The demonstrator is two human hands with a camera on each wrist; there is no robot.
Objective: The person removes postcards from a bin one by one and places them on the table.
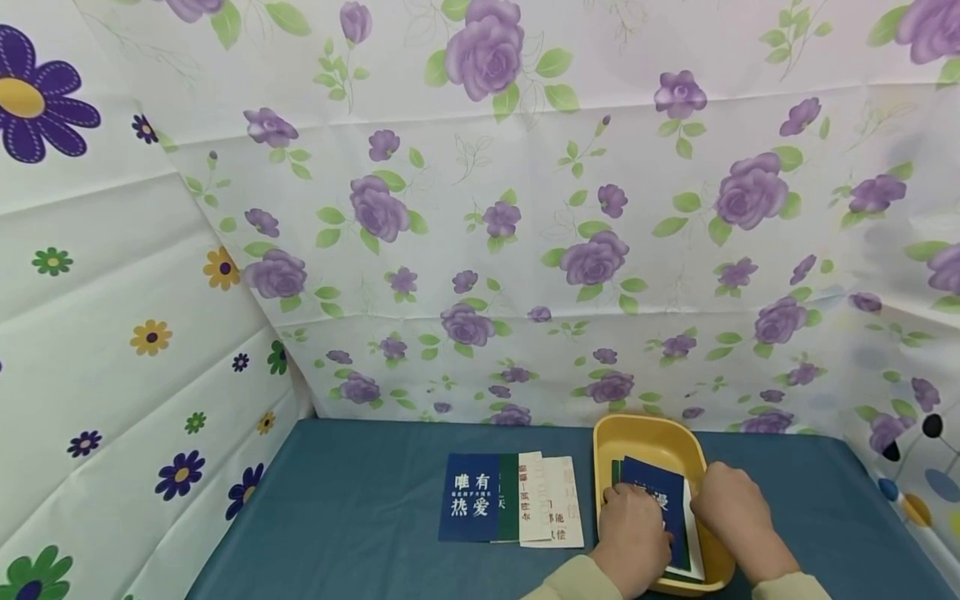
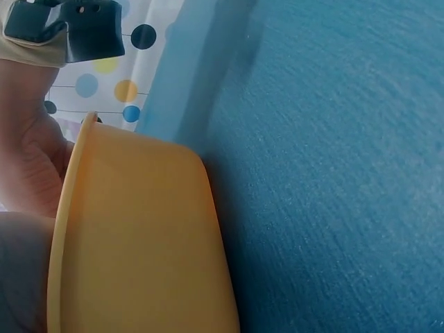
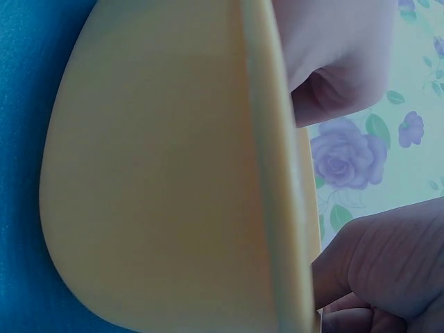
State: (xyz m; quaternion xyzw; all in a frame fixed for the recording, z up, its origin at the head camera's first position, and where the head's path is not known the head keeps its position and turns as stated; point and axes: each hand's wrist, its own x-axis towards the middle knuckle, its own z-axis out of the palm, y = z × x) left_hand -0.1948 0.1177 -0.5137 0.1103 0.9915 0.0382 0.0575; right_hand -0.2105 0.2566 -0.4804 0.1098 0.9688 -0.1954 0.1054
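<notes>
head view bright and even, wrist views dimmer

This looks like a small makeshift booth, screened on three sides; whether it stands in a home, an office or a studio, I cannot tell. A rose-patterned sheet (image 1: pixel 442 275) forms the back, a daisy-patterned sheet (image 1: pixel 97 283) slopes down the left side, and dotted sheeting (image 2: pixel 104 87) shows at the right. Straight fold creases cross the rose and daisy prints (rather like tablecloths hung up as walls). Between them sits a table (image 1: pixel 360 500) under a plain blue-green covering (image 1: pixel 277 550). The dark device (image 2: pixel 95 33) worn at a sleeve cuff (image 2: pixel 31 54) suits a recording set-up, while the printed cards (image 1: pixel 469 521) and yellow tray (image 1: pixel 652 442) would fit almost anywhere.
</notes>
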